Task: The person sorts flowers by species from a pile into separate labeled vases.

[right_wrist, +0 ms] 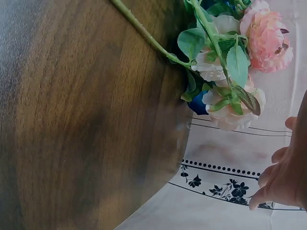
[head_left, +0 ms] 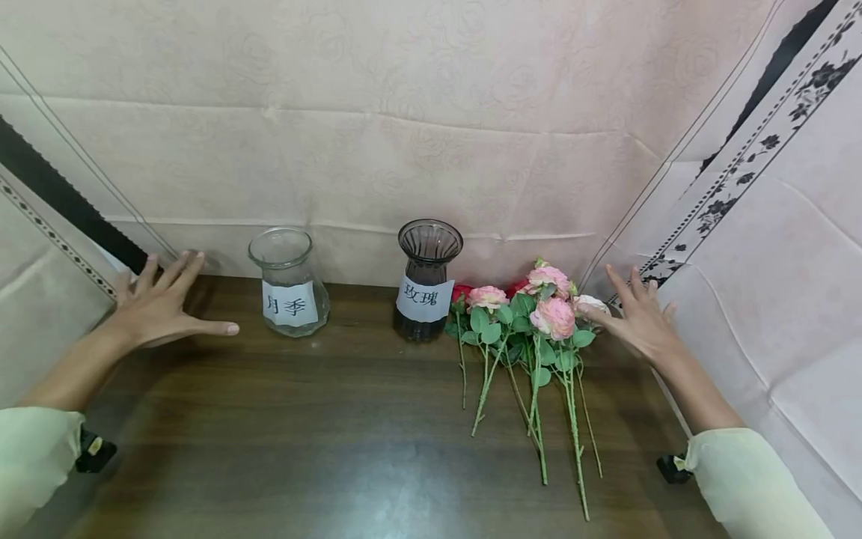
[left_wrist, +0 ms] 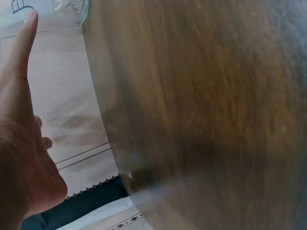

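Observation:
My left hand (head_left: pixel 161 308) is spread over the table's back left, fingers straight and holding nothing. Its thumb points toward a clear glass vase (head_left: pixel 319 303) with a white Chinese-character label. Right of that stands a dark smoky glass vase (head_left: pixel 420 329) with a similar label. A heap of artificial flowers (head_left: pixel 554 318), pink, red and whitish with green leaves, lies beside the dark vase, stems toward the front. My right hand (head_left: pixel 640 322) is at the heap's right edge, fingers extended and empty; its thumb overlaps a whitish bloom in the head view. In the right wrist view, pale blooms (right_wrist: pixel 235 108) lie near this hand.
The brown wooden table (head_left: pixel 303 442) is backed by a pale patterned cloth (head_left: pixel 404 112) close behind the vases. Side cloths with black floral borders (head_left: pixel 741 176) close in at left and right. Long green stems (head_left: pixel 572 442) reach toward the table's front right.

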A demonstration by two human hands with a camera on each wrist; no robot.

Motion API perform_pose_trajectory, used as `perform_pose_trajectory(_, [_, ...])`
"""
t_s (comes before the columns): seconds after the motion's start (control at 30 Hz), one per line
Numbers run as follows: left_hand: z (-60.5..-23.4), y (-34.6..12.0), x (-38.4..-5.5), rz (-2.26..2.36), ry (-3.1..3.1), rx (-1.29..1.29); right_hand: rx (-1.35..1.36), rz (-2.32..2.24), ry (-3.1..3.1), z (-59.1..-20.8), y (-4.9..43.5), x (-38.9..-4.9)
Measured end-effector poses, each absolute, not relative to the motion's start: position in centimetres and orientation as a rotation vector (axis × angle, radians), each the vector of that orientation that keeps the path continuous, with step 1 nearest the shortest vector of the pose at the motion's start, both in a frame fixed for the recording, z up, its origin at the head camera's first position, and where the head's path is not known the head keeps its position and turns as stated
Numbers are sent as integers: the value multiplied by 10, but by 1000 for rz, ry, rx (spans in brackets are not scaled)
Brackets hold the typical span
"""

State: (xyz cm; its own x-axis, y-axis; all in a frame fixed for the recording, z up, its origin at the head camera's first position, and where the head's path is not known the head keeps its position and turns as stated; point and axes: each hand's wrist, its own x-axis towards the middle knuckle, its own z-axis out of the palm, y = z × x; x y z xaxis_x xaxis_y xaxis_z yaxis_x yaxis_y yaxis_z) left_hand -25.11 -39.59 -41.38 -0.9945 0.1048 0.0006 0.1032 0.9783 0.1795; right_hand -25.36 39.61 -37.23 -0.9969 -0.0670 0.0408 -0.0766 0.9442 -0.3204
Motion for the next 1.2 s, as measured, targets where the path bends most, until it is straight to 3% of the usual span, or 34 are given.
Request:
perform_pose_trajectory(0.8, [-424,-366,-261,769,2992,174,165,791,-2997,-373,387,-243])
perform_pose_trajectory(1.2, [-432,-340,-264,989,2901,212,55,1003,-2884,-383,387,-233])
